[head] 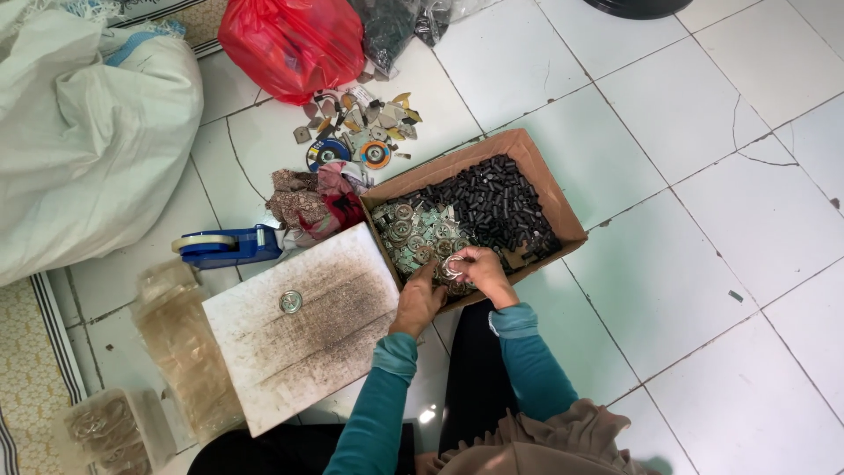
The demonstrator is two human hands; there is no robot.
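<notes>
Metal rings [411,236], small & silvery, lie heaped in the near-left part of a cardboard box [528,157] on the tiled floor [703,264]; the rest of the box holds small black cylinders [497,204].

Head view: both hands work at the box's near edge. Right hand [479,266] has its grip pinched on a ring or two, probably several, but the pieces are too small to count. Left hand [419,299] rests w/ fingers curled at the box rim, fingertips touching the same cluster; whether that grip is pressed on a ring or just steadying it, I cannot tell.

Just left of the box sits a stained white board [303,321] w/ one single ring [291,302] lying on it, apart from the rest. A blue tape dispenser [227,245] is beyond the board; clear plastic bags [180,343] are at its left.

To do this well, as I judge it: pinch one ring at a time by its edge, lift straight up so neighbours don't snag, keep the other hand low on the pile to hold loose ones down. Keep wrists over the box so drops fall back in, not onto the tiles. Avoid dragging black cylinders along.
</notes>
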